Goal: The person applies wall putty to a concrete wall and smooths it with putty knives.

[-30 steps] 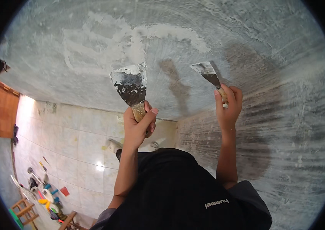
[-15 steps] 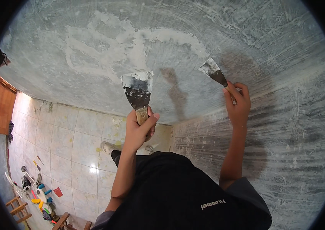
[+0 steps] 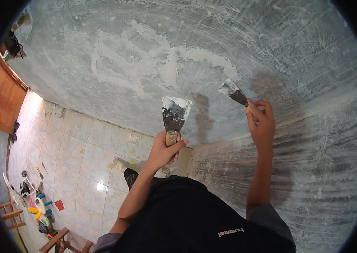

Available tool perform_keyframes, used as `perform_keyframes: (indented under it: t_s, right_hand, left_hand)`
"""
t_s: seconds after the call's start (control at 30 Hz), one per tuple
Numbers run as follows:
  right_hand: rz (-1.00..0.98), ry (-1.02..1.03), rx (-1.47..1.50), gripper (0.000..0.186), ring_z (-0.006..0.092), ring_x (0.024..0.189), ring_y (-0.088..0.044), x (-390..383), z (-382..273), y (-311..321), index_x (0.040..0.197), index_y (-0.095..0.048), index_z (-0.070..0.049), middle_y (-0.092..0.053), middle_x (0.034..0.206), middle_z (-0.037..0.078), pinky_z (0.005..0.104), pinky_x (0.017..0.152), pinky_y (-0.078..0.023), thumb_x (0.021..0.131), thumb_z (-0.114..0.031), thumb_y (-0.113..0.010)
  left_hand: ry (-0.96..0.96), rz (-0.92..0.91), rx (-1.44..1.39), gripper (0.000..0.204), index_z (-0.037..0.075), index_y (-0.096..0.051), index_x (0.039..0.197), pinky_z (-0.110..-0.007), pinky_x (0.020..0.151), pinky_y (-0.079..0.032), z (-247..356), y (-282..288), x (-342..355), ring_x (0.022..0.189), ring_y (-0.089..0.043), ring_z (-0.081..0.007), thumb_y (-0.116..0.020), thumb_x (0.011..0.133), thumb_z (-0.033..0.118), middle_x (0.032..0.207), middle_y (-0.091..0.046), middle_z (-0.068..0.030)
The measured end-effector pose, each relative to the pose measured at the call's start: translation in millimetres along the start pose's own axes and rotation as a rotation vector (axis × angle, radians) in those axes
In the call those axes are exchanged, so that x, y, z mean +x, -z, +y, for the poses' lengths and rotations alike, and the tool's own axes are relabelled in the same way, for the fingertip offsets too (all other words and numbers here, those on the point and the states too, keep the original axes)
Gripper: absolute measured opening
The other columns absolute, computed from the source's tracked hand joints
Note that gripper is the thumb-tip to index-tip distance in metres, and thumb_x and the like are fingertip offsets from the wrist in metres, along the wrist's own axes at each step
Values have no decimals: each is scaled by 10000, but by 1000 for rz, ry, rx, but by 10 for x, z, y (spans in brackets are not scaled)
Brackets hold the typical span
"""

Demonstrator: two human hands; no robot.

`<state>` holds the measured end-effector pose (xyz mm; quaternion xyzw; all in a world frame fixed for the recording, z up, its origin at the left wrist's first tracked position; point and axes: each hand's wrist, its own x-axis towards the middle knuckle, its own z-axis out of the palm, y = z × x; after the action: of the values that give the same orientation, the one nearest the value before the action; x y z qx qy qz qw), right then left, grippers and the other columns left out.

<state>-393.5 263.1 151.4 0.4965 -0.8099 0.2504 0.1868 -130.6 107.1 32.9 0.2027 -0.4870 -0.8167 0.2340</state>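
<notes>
My left hand [image 3: 166, 151] grips the wooden handle of a wide putty knife [image 3: 175, 114], its blade pointing up and smeared with white filler along the top edge. A narrower putty knife [image 3: 234, 92] is in my right hand [image 3: 263, 123], held by thumb and fingers, its blade tilted up to the left and coated with filler. Behind both blades stands a grey plastered wall [image 3: 115, 95] carrying a pale, uneven filler patch [image 3: 161, 63]. The narrow blade's tip is near the patch's right end; whether it touches the wall I cannot tell.
A side wall [image 3: 313, 177] with dark streaks meets the plastered wall on the right. On the tiled floor [image 3: 88, 162] at left lie several tools and colourful toys [image 3: 41, 206], a red card [image 3: 59, 205] and wooden stools [image 3: 62, 242]. A wooden door [image 3: 3, 92] stands far left.
My view has shifted, so the wall patch and floor sit further right or lower. The left putty knife has moved rightward, closer to the right one. Both hands keep their grip.
</notes>
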Motion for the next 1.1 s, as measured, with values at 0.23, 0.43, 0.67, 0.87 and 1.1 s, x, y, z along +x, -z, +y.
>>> perform_keyframes:
  t_s: [0.23,0.43,0.67,0.87,1.1]
  right_hand:
    - [2,-166,96,295,148,797,-663,-567,23,572,1205,-750,-45,-654,1136,75,290,650,-521,928,-142,-775]
    - [-224,-168,455,282,164,842,-695,-720,-805,133,1146,-738,8,-729,986,113,273,717,-543,875,-49,-789]
    - [-182,-270,571,273,135,826,-651,-1009,-759,-15,1121,-723,49,-709,952,87,263,729,-505,867,-17,-797]
    - [-112,-276,597,273,180,827,-686,-1031,-725,-32,1110,-729,49,-727,966,127,290,733,-536,856,-15,-805]
    - [-95,-283,621,263,193,809,-685,-1001,-796,-139,1103,-727,48,-723,950,129,302,718,-537,857,-16,-796]
  left_hand:
    - [72,52,111,314,70,-518,801,-241,440,-414,118,69,-114,473,-521,-58,-810,895,133,645,-553,19]
    - [68,9,226,326,71,-520,802,-251,447,-423,-13,35,-68,497,-520,-52,-829,877,143,646,-554,21]
    - [78,12,264,341,95,-510,784,-239,450,-401,-48,-85,-116,489,-512,-45,-835,878,138,614,-531,45]
    - [120,-13,263,331,85,-509,800,-251,455,-427,-78,-124,-158,505,-521,-54,-825,882,138,648,-549,27]
    - [126,-44,266,342,95,-509,775,-239,439,-400,-101,-221,-199,481,-510,-47,-835,878,115,619,-535,40]
